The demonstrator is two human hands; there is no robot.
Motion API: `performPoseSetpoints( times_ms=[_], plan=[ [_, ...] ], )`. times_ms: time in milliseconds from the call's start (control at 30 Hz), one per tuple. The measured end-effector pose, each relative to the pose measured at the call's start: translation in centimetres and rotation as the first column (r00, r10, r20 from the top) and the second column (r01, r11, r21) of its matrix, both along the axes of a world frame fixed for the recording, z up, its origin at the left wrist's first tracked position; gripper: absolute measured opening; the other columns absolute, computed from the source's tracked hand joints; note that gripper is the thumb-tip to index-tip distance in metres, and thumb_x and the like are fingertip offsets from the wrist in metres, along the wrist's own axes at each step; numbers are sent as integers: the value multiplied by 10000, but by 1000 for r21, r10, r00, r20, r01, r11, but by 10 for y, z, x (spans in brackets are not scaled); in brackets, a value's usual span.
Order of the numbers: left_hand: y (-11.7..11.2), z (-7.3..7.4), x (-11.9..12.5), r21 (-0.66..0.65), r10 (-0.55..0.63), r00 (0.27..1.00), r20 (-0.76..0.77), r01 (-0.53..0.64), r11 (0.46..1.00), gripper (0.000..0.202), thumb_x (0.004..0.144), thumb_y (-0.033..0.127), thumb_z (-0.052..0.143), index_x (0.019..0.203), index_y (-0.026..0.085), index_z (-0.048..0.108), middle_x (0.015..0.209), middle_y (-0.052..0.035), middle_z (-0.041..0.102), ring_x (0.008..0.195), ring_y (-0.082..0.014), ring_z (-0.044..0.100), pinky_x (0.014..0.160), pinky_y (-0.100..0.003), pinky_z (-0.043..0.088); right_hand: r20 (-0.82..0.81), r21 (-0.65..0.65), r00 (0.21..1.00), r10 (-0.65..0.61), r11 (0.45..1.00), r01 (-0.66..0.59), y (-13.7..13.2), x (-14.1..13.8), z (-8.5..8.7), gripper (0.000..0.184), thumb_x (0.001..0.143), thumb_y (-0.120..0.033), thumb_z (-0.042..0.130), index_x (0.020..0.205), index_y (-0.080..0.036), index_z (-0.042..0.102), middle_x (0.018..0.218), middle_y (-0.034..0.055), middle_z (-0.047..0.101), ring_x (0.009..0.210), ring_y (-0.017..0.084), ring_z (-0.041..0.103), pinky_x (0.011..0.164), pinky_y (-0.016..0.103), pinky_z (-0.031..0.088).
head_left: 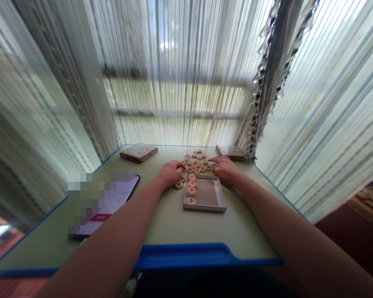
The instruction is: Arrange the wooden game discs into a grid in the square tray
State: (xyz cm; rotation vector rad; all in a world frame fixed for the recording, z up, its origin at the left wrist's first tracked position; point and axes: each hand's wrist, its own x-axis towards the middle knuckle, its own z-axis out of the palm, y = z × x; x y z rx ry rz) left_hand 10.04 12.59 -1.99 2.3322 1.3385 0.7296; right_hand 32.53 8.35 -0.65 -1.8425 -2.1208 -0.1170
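A shallow grey box tray (pixel 219 198) lies in the middle of a green table (pixel 180 223); three round wooden game discs with red marks (pixel 191 189) stand in a column along its left side. A loose heap of the same discs (pixel 196 162) lies just beyond the tray. My left hand (pixel 170 173) rests on the discs at the tray's far left corner, fingers curled; what it grips is hidden. My right hand (pixel 225 167) lies at the tray's far right corner, fingers bent over discs there.
A phone (pixel 112 203) with a lit screen lies at the left. A flat brown box lid (pixel 139 152) sits at the far left, another box part (pixel 231 152) at the far right. Sheer curtains (pixel 186 74) surround the table. A blue rim (pixel 186 254) edges the near side.
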Motion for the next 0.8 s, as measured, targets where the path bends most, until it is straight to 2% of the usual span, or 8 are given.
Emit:
performPoseSetpoints(
  times_ms=[133,233,300,433,600,700,800],
  plan=[
    [-1,1,0,1,-1,1000,-5,1,1000,276,707,180,411,808,192,667,900,-37,655,860,-163,584,789,-258,449,39,-14,999,0,1000,1,-5,-4,7,295,747,-257,434,934,-192,652,1014,63,617,959,187,516,869,278,358],
    [-1,1,0,-2,-10,1000,-6,10,1000,270,707,183,416,811,186,665,896,-41,651,857,-169,583,791,-268,452,74,-110,997,5,994,4,-7,-5,12,211,687,-262,495,796,-195,663,830,48,648,784,176,558,718,251,400],
    [0,0,0,19,-21,1000,-4,21,1000,267,711,184,416,809,181,665,907,-46,641,873,-170,577,811,-269,448,70,-166,998,6,986,6,-7,-5,13,189,677,-240,499,767,-198,660,777,36,654,720,163,565,651,236,397],
    [2,-3,0,116,-43,999,20,40,992,275,710,162,397,776,179,663,958,-47,602,923,-151,557,878,-233,412,38,-140,999,13,990,-8,-6,-5,12,204,707,-249,494,810,-200,664,830,39,663,771,160,574,681,225,397],
    [-3,0,-1,186,-89,995,35,81,979,287,682,150,378,740,171,658,929,-49,590,888,-155,555,864,-248,417,57,-160,998,33,987,-23,-8,-3,14,215,720,-265,495,834,-197,664,850,40,661,794,163,571,708,229,399],
    [-6,3,-1,199,-114,993,23,107,974,279,672,159,373,688,170,651,874,-48,596,849,-157,554,842,-250,423,50,-187,996,70,980,-59,-10,0,17,214,710,-265,509,846,-201,661,852,35,658,789,162,570,712,232,404],
    [-7,5,-1,167,-101,995,-10,101,981,280,675,173,368,668,174,649,841,-44,600,833,-155,549,828,-244,422,63,-156,995,79,985,-69,-11,1,18,216,713,-296,523,846,-197,661,875,41,654,813,163,570,743,235,405]
  ],
)
